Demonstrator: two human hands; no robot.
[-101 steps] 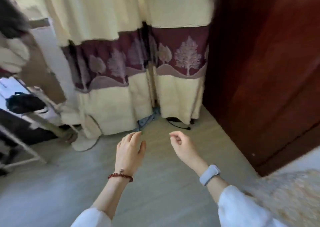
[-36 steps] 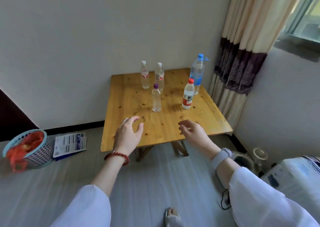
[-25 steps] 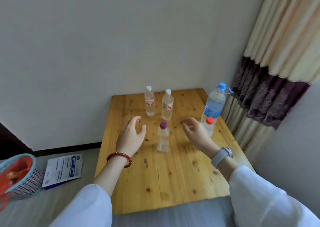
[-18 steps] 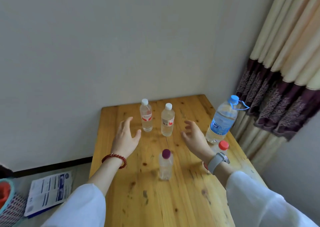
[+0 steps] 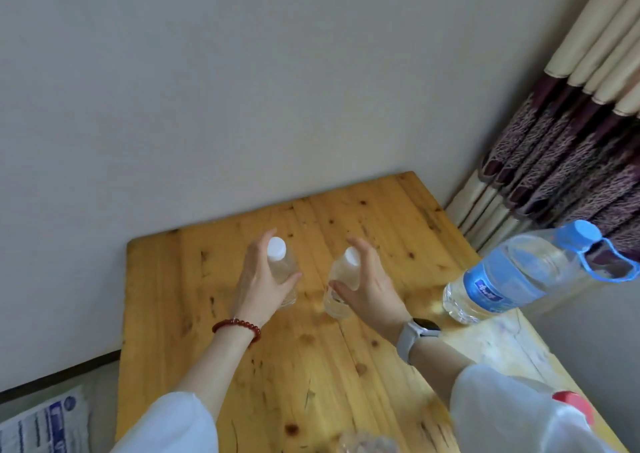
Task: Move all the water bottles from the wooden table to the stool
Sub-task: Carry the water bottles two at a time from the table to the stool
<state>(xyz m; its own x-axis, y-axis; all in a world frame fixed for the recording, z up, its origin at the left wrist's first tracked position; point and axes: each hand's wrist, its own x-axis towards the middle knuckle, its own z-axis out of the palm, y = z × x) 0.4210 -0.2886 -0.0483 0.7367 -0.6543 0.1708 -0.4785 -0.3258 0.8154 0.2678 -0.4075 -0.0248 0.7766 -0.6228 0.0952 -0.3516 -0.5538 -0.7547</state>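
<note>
- Left hand (image 5: 258, 286): fingers wrapped around the left white-capped bottle (image 5: 281, 272), upright on the wooden table (image 5: 311, 366).
- Right hand (image 5: 369, 290): fingers curled around the right white-capped bottle (image 5: 343, 279), also standing on the table.
- Large blue-capped bottle (image 5: 519, 276): stands near the table's right edge.

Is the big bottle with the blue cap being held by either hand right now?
No, the big blue-capped bottle stands alone at the table's right edge, while the left hand and right hand each wrap a small white-capped bottle.
</note>
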